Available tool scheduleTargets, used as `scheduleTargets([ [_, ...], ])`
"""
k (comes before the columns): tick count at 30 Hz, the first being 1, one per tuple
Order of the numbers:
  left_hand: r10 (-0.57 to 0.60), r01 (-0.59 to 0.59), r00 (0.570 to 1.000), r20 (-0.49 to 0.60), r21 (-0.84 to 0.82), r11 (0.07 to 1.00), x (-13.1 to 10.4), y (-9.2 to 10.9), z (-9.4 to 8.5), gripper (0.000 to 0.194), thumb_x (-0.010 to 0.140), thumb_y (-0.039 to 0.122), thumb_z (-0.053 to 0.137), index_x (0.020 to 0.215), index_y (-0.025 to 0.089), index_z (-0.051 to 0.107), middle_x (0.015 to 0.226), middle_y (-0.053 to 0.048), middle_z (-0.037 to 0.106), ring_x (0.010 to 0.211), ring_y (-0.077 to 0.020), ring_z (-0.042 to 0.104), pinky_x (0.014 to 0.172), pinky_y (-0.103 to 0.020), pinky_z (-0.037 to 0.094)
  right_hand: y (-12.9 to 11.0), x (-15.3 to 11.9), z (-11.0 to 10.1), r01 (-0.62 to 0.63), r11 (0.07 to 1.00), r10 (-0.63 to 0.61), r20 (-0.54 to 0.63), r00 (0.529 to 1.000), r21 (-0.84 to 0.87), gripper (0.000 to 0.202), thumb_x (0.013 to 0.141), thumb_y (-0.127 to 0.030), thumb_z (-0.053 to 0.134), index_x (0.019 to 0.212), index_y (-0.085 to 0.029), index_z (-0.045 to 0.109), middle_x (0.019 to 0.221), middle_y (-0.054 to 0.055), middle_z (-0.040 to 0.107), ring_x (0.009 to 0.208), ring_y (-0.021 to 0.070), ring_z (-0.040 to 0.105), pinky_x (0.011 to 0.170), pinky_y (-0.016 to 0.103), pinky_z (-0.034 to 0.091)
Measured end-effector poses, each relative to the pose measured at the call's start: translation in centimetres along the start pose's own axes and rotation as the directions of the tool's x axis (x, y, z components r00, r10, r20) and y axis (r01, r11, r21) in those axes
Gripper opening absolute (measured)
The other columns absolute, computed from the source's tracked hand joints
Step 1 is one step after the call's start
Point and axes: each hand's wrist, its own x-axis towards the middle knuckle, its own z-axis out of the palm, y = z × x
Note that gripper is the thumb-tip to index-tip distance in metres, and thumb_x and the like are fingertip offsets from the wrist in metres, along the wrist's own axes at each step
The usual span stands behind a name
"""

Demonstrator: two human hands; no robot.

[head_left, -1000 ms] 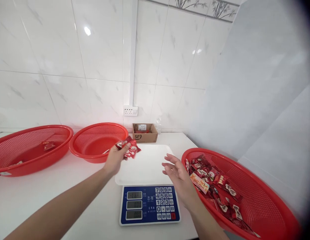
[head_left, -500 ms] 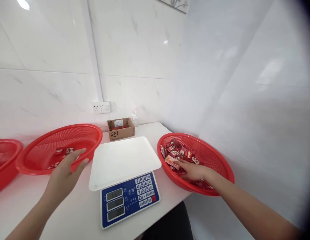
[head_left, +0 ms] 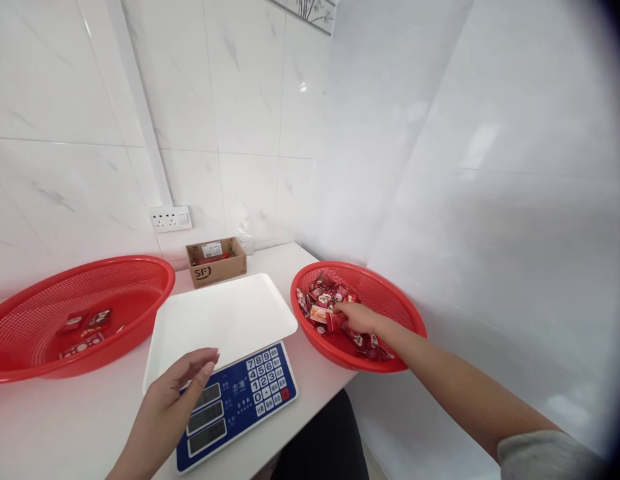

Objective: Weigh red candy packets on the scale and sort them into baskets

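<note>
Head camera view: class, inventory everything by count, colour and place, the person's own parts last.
table: one, white, lower left
scale: one, blue and white, on table
baskets: two, red, either side of scale
packets: many, mostly red, inside baskets
cardboard box: one, brown, behind scale
clear plastic: one, colourless, beside box
walls: two, whitish, back and right
socket plate: one, white, back wall
trunking: one, white, above socket plate
patterned border: one, grey, back wall top
trouser leg: one, dark, lower centre
sleeve: one, grey, lower right
left hand: one, bare, above scale
right hand: one, bare, touching packets at right
</note>
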Motion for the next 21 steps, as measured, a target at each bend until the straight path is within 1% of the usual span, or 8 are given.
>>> scheduleTargets([
  [2, -0.027, 0.027, 1.000, 0.007, -0.027, 0.999, 0.0, -0.2, -0.3, 0.046, 0.073, 0.061, 0.054, 0.098, 0.024, 0.065, 0.101, -0.006, 0.071, 0.100, -0.0263, 0.064, 0.087, -0.038, 0.052, 0.3, 0.5, -0.9, -0.015, 0.999, 0.015, 0.005, 1.000, 0.052, 0.040, 0.084, -0.035, 0.054, 0.122, -0.021, 0.055, 0.117, 0.009, 0.064, 0.103, 0.0258, 0.060, 0.085, 0.032, 0.045],
  [5, -0.041, 0.043, 0.999, 0.023, -0.066, 0.997, -0.1, -0.1, -0.4, 0.048, 0.072, 0.062, 0.055, 0.099, 0.023, 0.065, 0.099, -0.007, 0.071, 0.097, -0.0271, 0.066, 0.086, -0.039, 0.053, 0.0, 1.6, -1.5, -0.037, 0.993, 0.034, 0.025, 0.999, 0.116, 0.048, 0.092, -0.043, 0.039, 0.132, -0.018, 0.044, 0.137, 0.012, 0.048, 0.122, 0.0248, 0.048, 0.098, 0.034, 0.038],
  [7, -0.041, 0.043, 0.999, 0.027, -0.082, 0.996, -0.1, 0.0, -0.3, 0.048, 0.071, 0.063, 0.056, 0.098, 0.023, 0.065, 0.097, -0.007, 0.072, 0.096, -0.0271, 0.066, 0.086, -0.039, 0.053, -0.6, 2.6, -1.2, -0.068, 0.989, 0.060, 0.066, 0.996, 0.131, 0.052, 0.091, -0.044, 0.042, 0.136, -0.016, 0.039, 0.142, 0.014, 0.040, 0.127, 0.0266, 0.042, 0.103, 0.042, 0.034],
  [9, -0.038, 0.040, 0.999, 0.024, -0.091, 0.995, -0.3, 0.0, -0.3, 0.049, 0.070, 0.063, 0.057, 0.096, 0.023, 0.066, 0.096, -0.007, 0.072, 0.094, -0.0272, 0.067, 0.086, -0.039, 0.053, -1.3, 3.8, -0.4, -0.104, 0.986, 0.090, 0.114, 0.989, 0.130, 0.054, 0.089, -0.040, 0.051, 0.136, -0.018, 0.037, 0.143, 0.013, 0.038, 0.125, 0.0287, 0.042, 0.102, 0.050, 0.034],
  [13, -0.032, 0.036, 0.998, 0.051, -0.094, 0.995, -0.6, -0.2, -0.5, 0.046, 0.071, 0.061, 0.058, 0.096, 0.024, 0.067, 0.095, -0.006, 0.073, 0.093, -0.0261, 0.067, 0.084, -0.037, 0.054, -1.9, 5.1, 0.8, -0.130, 0.981, 0.107, 0.156, 0.982, 0.146, 0.049, 0.086, -0.032, 0.057, 0.132, -0.021, 0.042, 0.140, 0.011, 0.039, 0.121, 0.0291, 0.045, 0.098, 0.054, 0.036],
  [16, -0.044, 0.048, 0.997, 0.067, -0.072, 0.996, -0.8, -0.3, -0.6, 0.044, 0.071, 0.060, 0.057, 0.096, 0.024, 0.067, 0.096, -0.004, 0.072, 0.094, -0.0249, 0.067, 0.084, -0.034, 0.054, -1.3, 4.8, 0.5, -0.109, 0.972, 0.072, 0.178, 0.981, 0.208, 0.050, 0.083, -0.028, 0.062, 0.129, -0.019, 0.045, 0.137, 0.011, 0.044, 0.121, 0.0285, 0.045, 0.099, 0.053, 0.036],
  [19, -0.050, 0.053, 0.996, 0.070, -0.053, 0.997, -0.8, -0.3, -0.5, 0.046, 0.071, 0.062, 0.056, 0.096, 0.025, 0.066, 0.096, -0.004, 0.072, 0.095, -0.0248, 0.066, 0.084, -0.034, 0.054, -0.4, 4.0, -0.4, -0.116, 0.946, 0.056, 0.200, 0.978, 0.303, 0.055, 0.069, -0.024, 0.074, 0.120, -0.016, 0.054, 0.129, 0.013, 0.054, 0.117, 0.0308, 0.050, 0.098, 0.047, 0.039],
  [21, -0.043, 0.046, 0.996, 0.076, -0.041, 0.998, -0.8, -0.3, -0.4, 0.046, 0.071, 0.062, 0.055, 0.097, 0.025, 0.065, 0.098, -0.005, 0.071, 0.095, -0.0249, 0.066, 0.084, -0.034, 0.054, 0.2, 3.3, -1.1, -0.115, 0.915, 0.044, 0.186, 0.981, 0.386, 0.047, 0.068, -0.022, 0.074, 0.112, -0.016, 0.059, 0.120, 0.011, 0.061, 0.110, 0.0295, 0.056, 0.094, 0.040, 0.043],
])
